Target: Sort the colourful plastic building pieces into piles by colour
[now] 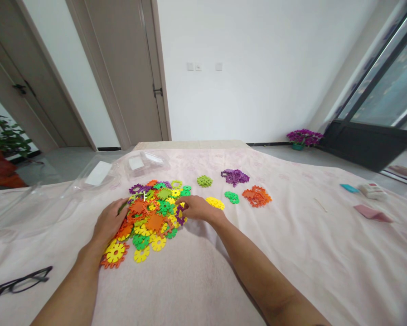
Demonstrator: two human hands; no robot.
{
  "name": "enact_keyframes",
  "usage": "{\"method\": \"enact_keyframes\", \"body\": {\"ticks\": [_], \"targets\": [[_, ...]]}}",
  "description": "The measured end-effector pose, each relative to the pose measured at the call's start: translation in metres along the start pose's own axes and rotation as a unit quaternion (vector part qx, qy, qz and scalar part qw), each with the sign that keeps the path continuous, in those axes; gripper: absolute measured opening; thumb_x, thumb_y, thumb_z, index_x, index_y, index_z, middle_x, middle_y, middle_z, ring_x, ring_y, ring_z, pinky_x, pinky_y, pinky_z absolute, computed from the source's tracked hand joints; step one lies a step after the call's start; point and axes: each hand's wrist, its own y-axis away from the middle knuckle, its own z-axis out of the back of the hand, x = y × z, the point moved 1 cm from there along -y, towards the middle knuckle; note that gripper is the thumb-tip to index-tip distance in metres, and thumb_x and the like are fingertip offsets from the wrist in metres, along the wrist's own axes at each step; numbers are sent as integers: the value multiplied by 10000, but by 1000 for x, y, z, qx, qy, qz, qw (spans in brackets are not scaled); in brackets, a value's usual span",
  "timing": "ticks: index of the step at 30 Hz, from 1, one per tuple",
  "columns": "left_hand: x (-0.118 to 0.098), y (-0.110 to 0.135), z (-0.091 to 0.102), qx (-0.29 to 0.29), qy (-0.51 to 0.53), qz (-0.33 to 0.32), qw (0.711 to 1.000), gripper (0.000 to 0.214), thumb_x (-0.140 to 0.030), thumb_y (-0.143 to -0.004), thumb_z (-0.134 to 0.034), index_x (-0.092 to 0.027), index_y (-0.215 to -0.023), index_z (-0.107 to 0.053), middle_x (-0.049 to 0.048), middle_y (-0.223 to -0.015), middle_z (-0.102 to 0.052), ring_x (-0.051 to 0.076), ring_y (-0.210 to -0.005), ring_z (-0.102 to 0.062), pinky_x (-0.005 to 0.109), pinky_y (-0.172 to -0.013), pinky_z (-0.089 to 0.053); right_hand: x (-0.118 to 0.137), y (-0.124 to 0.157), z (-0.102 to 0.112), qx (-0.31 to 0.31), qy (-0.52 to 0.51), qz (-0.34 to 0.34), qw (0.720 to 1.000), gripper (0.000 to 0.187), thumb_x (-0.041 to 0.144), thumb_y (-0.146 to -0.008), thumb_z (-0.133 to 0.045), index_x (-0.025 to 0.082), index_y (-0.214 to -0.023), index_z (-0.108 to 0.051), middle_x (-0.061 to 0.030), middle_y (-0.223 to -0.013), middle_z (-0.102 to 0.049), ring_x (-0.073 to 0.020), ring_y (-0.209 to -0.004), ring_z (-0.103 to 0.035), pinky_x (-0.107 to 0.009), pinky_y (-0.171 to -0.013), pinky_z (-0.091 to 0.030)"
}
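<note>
A mixed pile of plastic gear-shaped pieces [156, 222] in orange, yellow, green, lime and purple lies on the cloth between my hands. My right hand [199, 208] is at the pile's right edge, its fingers closed on a purple gear piece [180, 214]. At the left edge of the heap is my left hand [110, 220], with curled fingers and a dark green edge showing beside them; what it grips is partly hidden. Sorted by colour to the right are lime pieces [204, 181], purple pieces [235, 177], yellow pieces [215, 203], green pieces [231, 197] and orange pieces [257, 196].
Clear plastic containers [84, 174] stand at the back left of the pale pink cloth [285, 253]. Black-framed glasses [20, 283] lie at the front left. Toward the right edge are a blue item [349, 188], a white pack [372, 191] and a pink cloth piece [372, 213].
</note>
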Motion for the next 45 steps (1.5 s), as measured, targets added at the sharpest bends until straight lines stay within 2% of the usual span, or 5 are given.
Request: {"method": "enact_keyframes", "body": {"ticks": [12,28,31,38,45], "targets": [[3,-2,-2,2,-2,-2,1000,584,-511,-955,-367,-174,-1358,-621,112,-1420,-605,277,-1319,-539,434,-1155,-383,-23,-7,6,-33,-303,-36,952,130,209,-804,-645,156,-871,-744,8,-671,-688,-106,-597,-603,-172,-532,-444],[7,-2,-4,-7,4,-2,1000,592,-541,-953,-353,-196,-1347,-628,91,-1410,-615,277,-1312,-549,436,-1151,-394,-155,9,66,-523,-431,-166,716,322,211,-655,-679,147,-970,-658,-21,-807,-677,-145,-728,-654,-232,-626,-565],[6,-2,-4,-2,1,-1,1000,617,-552,-956,-332,-180,-1354,-623,100,-1419,-606,279,-1320,-541,434,-1157,-386,-143,6,63,-481,-427,-161,749,375,172,-691,-660,137,-1064,-656,-61,-921,-707,-147,-760,-671,-240,-635,-566],[6,-2,-4,5,-7,-2,1000,628,-556,-962,-310,-181,-1365,-613,102,-1421,-602,274,-1321,-540,423,-1155,-385,-68,-13,17,-147,-233,-75,958,122,176,-780,-681,161,-885,-742,-13,-732,-707,-143,-668,-657,-214,-603,-485],[9,-3,-7,-10,-16,-10,1000,604,-537,-962,-327,-188,-1358,-620,94,-1414,-610,267,-1315,-547,423,-1157,-385,-25,-12,-16,-136,61,14,989,415,255,-812,-708,224,-1225,-699,-79,-1194,-653,-203,-1011,-621,-285,-865,-474]]}}
